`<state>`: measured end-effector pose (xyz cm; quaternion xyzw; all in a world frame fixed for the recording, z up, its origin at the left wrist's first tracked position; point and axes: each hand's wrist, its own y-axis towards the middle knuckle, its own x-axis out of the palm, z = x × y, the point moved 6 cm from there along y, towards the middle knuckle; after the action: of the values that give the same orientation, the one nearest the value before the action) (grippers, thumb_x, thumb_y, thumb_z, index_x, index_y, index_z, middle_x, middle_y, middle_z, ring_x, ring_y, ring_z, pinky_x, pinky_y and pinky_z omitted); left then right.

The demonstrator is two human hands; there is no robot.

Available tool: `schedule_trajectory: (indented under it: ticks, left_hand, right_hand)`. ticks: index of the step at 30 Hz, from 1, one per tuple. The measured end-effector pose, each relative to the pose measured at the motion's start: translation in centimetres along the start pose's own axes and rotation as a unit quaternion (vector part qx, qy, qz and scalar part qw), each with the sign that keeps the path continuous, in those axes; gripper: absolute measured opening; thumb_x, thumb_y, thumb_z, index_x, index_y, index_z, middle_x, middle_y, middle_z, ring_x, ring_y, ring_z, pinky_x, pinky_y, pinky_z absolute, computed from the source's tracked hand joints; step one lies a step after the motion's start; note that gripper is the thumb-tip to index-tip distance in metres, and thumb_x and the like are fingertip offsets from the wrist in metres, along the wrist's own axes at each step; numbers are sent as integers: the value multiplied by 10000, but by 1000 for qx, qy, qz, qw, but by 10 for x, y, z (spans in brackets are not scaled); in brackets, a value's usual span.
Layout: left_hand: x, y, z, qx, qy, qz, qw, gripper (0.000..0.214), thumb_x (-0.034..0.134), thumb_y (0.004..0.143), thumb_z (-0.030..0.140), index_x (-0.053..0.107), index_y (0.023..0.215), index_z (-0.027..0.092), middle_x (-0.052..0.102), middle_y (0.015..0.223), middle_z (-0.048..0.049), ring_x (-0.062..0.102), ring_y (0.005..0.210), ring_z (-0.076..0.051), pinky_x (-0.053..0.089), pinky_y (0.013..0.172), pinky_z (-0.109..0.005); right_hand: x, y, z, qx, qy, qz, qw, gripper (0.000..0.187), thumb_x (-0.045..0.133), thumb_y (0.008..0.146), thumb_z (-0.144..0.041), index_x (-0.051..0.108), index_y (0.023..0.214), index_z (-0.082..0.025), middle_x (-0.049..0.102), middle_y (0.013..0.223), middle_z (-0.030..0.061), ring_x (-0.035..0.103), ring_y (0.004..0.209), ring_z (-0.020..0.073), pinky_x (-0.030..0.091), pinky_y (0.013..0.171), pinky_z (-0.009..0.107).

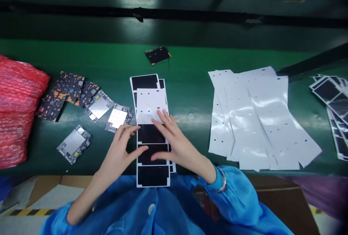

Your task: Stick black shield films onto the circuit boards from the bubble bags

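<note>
A sheet of black rectangular stickers (152, 176) on white backing lies in front of me, its lower end past the table's near edge. Its upper part shows a plain white face (150, 101) with small dark marks. More sticker sheets (144, 82) lie beneath it. My left hand (123, 148) is at the sheet's left edge, thumb stretched out over a black sticker and well apart from the bent fingers. Over the right side is my right hand (174, 139), its fingers spread and nothing gripped. Whether the fingertips press on the sheet is hard to see.
Circuit boards with silver shields (74, 142) and dark boards (70, 84) lie to the left, beside red bubble wrap (19, 112). One black-covered board (158, 55) sits farther back. White sheets (252, 115) overlap on the right. More black-sticker sheets (333, 99) lie at far right.
</note>
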<state>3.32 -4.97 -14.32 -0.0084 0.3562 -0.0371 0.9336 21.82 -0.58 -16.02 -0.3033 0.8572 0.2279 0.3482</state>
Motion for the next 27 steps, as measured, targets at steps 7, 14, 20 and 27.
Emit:
schedule_trajectory:
  ticks: [7,14,20,27]
  left_hand:
    - [-8,-17,-2,31,43,104,993,189,606,977,278,587,1163,252,575,1080,-18,600,989,-155,540,886,-281]
    - [14,-20,0,11,7,74,997,399,687,926,350,524,1276,250,598,1150,-48,592,1002,-194,552,867,-331]
    - [-12,-30,-3,-12,22,168,985,215,612,958,265,592,1164,206,566,1073,-52,576,907,-160,535,819,-293]
    - [16,-26,3,-55,-167,-3,984,226,635,927,404,710,992,201,674,945,-49,638,842,-175,535,731,-269]
  right_hand:
    - [18,-10,2,-19,-22,-14,999,825,669,943,-379,228,1625,-236,443,1598,135,340,1528,284,314,1253,576]
    - [6,-10,-3,-3,13,9,1000,795,676,919,-493,339,1591,-235,407,1617,161,303,1539,333,302,1234,632]
    - [34,-27,-22,-57,-68,-81,993,1142,741,807,-599,138,1630,-87,385,1606,234,275,1550,328,308,1248,566]
    - [18,-29,-36,-67,5,-37,997,925,648,950,-434,111,1640,-131,419,1604,202,291,1551,276,355,1247,515]
